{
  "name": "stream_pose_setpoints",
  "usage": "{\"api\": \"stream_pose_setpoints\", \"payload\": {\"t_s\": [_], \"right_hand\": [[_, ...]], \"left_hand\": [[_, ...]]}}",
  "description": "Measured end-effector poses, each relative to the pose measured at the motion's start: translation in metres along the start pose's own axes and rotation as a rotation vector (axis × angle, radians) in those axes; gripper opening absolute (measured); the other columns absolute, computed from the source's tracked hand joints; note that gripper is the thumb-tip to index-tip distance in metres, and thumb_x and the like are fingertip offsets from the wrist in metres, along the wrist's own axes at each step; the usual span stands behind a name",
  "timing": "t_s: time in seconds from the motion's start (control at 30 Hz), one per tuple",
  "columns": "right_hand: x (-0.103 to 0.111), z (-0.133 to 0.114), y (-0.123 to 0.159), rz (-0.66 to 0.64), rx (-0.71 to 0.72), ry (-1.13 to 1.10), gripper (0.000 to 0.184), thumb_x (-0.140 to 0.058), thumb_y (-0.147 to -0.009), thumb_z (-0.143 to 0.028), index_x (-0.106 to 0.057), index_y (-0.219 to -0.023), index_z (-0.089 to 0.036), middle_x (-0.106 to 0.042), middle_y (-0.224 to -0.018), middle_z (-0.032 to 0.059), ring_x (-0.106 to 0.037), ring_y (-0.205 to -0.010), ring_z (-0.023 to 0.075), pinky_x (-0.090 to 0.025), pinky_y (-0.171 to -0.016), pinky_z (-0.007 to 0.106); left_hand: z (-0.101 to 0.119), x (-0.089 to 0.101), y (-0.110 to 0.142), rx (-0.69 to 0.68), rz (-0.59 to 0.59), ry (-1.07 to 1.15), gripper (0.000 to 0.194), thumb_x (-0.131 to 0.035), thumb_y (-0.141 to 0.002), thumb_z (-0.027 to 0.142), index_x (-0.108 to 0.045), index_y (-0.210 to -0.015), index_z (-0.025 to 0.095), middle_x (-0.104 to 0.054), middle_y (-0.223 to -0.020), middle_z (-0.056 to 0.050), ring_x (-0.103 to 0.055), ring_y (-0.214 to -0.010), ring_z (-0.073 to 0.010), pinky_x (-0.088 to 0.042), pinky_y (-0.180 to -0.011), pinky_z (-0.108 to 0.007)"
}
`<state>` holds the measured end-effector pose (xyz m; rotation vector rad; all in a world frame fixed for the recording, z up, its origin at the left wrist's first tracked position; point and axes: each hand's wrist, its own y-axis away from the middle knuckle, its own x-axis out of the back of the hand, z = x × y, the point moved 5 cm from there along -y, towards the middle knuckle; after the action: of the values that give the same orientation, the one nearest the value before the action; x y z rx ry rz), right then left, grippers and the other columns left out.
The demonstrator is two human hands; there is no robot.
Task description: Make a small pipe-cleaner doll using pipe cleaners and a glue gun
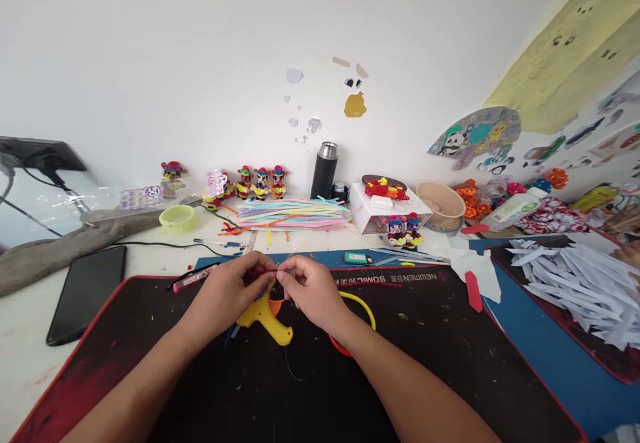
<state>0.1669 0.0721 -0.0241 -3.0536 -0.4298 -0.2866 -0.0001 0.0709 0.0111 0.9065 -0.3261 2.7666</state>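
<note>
My left hand [231, 293] and my right hand [313, 291] meet above the black desk mat [330, 403], their fingertips pinched together. Between them is something small with a hint of dark red, mostly hidden by the fingers, so I cannot name it. A yellow glue gun [270, 323] lies on the mat just below the hands, its black cord trailing toward me. Part of a yellow and red ring-shaped strand [371, 311] shows under my right wrist. Left of my left hand rests a pink and white utility knife [193, 279].
Behind the mat lie pastel pipe cleaners [293, 215], a black thermos [325, 173] and several small colourful figures [261, 183]. A phone [87, 293] and a green bowl [179, 218] are on the left. At right, another person's hand [627, 255] is near white paper strips [583, 283].
</note>
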Motion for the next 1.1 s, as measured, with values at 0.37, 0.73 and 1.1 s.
{"api": "stream_pose_setpoints", "payload": {"t_s": [0.37, 0.73, 1.1], "right_hand": [[0.011, 0.000, 0.008, -0.016, 0.049, 0.064, 0.014, -0.063, -0.097, -0.035, -0.069, -0.095, -0.022, -0.062, -0.067, -0.0029, -0.060, -0.062, 0.0150, -0.045, -0.061, 0.027], [0.019, -0.006, 0.012, 0.028, 0.124, 0.109, 0.014, -0.062, -0.096, -0.034, -0.068, -0.091, -0.023, -0.059, -0.066, -0.0030, -0.052, -0.059, 0.0139, -0.041, -0.059, 0.026], [0.016, 0.000, 0.008, -0.034, -0.037, -0.171, 0.026, -0.065, -0.096, -0.045, -0.066, -0.098, -0.020, -0.059, -0.061, -0.0057, -0.047, -0.044, 0.0093, -0.036, -0.045, 0.023]], "left_hand": [[0.005, -0.008, 0.002, 0.085, -0.116, 0.134, 0.032, -0.068, -0.089, 0.055, -0.073, -0.098, 0.025, -0.079, -0.087, -0.003, -0.071, -0.081, -0.0250, -0.057, -0.074, -0.033], [-0.003, -0.006, 0.004, 0.111, -0.131, 0.174, 0.039, -0.068, -0.094, 0.059, -0.075, -0.099, 0.022, -0.079, -0.092, -0.004, -0.072, -0.085, -0.0231, -0.055, -0.073, -0.029], [0.012, 0.007, 0.005, 0.040, 0.082, 0.046, 0.028, -0.068, -0.090, 0.050, -0.074, -0.088, 0.023, -0.077, -0.080, -0.002, -0.067, -0.075, -0.0211, -0.052, -0.071, -0.029]]}}
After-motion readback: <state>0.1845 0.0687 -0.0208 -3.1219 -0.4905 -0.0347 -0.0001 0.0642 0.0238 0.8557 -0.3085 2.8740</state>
